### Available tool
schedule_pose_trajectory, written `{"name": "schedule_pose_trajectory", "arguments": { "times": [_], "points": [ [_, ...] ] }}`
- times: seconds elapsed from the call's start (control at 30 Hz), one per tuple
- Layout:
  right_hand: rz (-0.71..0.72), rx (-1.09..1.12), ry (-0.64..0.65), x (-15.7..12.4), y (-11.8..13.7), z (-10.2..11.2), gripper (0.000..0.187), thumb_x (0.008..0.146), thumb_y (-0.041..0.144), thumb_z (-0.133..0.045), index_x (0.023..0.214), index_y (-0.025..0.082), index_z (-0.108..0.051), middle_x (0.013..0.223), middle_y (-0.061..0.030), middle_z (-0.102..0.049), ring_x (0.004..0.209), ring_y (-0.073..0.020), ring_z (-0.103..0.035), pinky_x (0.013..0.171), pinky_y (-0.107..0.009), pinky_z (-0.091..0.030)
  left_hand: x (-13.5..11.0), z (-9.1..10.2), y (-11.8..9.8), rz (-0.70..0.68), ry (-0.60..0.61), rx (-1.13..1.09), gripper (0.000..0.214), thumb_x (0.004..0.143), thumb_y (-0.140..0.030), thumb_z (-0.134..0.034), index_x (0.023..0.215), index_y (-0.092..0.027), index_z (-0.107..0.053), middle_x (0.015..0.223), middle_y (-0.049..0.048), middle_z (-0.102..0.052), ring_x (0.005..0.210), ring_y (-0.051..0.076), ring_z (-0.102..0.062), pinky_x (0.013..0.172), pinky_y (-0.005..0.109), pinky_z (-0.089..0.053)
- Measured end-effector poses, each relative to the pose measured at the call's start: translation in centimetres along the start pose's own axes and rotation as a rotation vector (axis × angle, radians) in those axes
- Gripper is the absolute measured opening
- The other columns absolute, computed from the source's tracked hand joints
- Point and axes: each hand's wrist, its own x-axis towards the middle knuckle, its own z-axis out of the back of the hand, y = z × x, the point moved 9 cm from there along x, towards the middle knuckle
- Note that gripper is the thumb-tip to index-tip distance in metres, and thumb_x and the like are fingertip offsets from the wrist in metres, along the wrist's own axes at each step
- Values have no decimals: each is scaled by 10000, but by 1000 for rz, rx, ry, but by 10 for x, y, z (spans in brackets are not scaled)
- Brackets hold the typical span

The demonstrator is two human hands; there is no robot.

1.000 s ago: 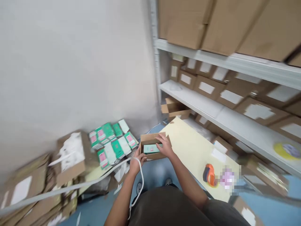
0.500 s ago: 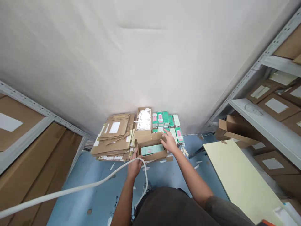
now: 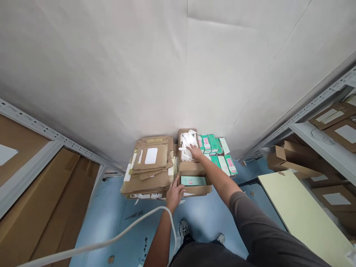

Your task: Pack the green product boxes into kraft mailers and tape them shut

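Note:
A small open cardboard box (image 3: 197,190) stands in front of me with a pale green carton (image 3: 193,181) lying inside it. My left hand (image 3: 174,193) grips the box at its near left corner, fingers on the side wall and thumb at the front. Behind it, a second cardboard box (image 3: 181,138) is filled with white, thin-looking pieces (image 3: 189,139) whose kind I cannot make out. My right hand (image 3: 196,152) reaches over into this box, fingers stretched out and touching the white pieces at the right side.
Flattened cardboard (image 3: 151,174) is stacked on the left. Green and white cartons (image 3: 214,142) stand in rows on the right. A white hose or cable (image 3: 119,235) arcs across the front. Shelves with boxes flank both sides, and a pale yellow board (image 3: 294,207) lies at right.
My right hand has left the near box's right side and moved forward to the white pieces. My left hand stays at the near box. The view has shifted, with the boxes now farther right.

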Motion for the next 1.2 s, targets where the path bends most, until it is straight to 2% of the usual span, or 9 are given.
{"name": "schedule_pose_trajectory", "arguments": {
  "times": [0.1, 0.2, 0.33, 0.53, 0.77, 0.87, 1.0, 1.1, 1.2],
  "points": [
    [5, -46, 32, 8, 5, -10, 631, 953, 92, -578, 1562, 257, -568, 1536, -139, -610, 1431, -312, -539, 1099, -390, -494, 5, 4, 7, 4, -2, -11, 141, 960, -233, -681, 974, -250, -821, 1695, 65, -490, 1427, 334, -572, 1143, 499, -527],
    [-18, -47, -22, 6, 8, -9, 383, 1065, 245, -527, 1413, 225, -685, 1374, -142, -703, 1342, -303, -587, 1056, -366, -489, 8, 9, 13, 6, -2, -11, 129, 955, -231, -690, 963, -256, -816, 1709, 53, -473, 1434, 333, -568, 1126, 486, -543],
    [-62, 5, -155, -9, 2, 8, 341, 1117, 286, -467, 1334, 213, -720, 1335, -136, -734, 1267, -273, -631, 996, -326, -473, 11, 12, 17, -8, 6, 4, 147, 956, -257, -677, 975, -261, -823, 1705, 50, -477, 1424, 358, -577, 1110, 502, -554],
    [-119, 108, -218, -36, -16, 27, 260, 1100, 264, -521, 1220, 202, -743, 1276, -114, -779, 1134, -244, -704, 865, -281, -462, 10, 9, 14, 26, -15, -2, 152, 924, -255, -699, 985, -266, -837, 1655, 72, -539, 1404, 372, -605, 1122, 504, -553],
    [-64, 262, -385, -65, -27, 55, 196, 1058, 242, -584, 1149, 229, -757, 1159, -93, -812, 1027, -233, -726, 831, -267, -463, 0, 10, -14, -4, -40, 14, 163, 930, -235, -674, 983, -233, -828, 1652, 113, -536, 1450, 364, -570, 1141, 517, -536],
    [30, 352, -475, -100, -34, 65, 208, 1030, 214, -596, 1147, 218, -769, 1111, -89, -816, 987, -230, -730, 847, -270, -486, -5, 8, -32, 1, -53, 16, 145, 929, -235, -684, 973, -229, -822, 1675, 109, -512, 1444, 355, -574, 1143, 509, -532],
    [90, 392, -499, -172, -54, 62, 294, 1018, 185, -573, 1233, 212, -772, 1170, -95, -814, 1039, -235, -737, 929, -293, -521, -7, -1, -72, -51, -60, 14, 152, 935, -239, -681, 989, -225, -823, 1694, 108, -489, 1440, 355, -572, 1157, 501, -516],
    [4, 339, -387, -230, -85, 43, 382, 1015, 180, -553, 1337, 240, -749, 1277, -92, -792, 1178, -264, -714, 1032, -334, -525, -4, -16, -112, -101, -40, 34, 169, 936, -252, -678, 1004, -232, -832, 1687, 104, -497, 1461, 368, -552, 1182, 510, -498],
    [-57, 295, -265, -290, -123, 18, 582, 936, 127, -594, 1497, 269, -662, 1493, -96, -686, 1366, -295, -630, 1141, -392, -502, 2, -40, -160, -162, -6, 52, 174, 941, -277, -673, 993, -232, -833, 1699, 107, -480, 1463, 378, -550, 1187, 524, -500]
  ]
}}
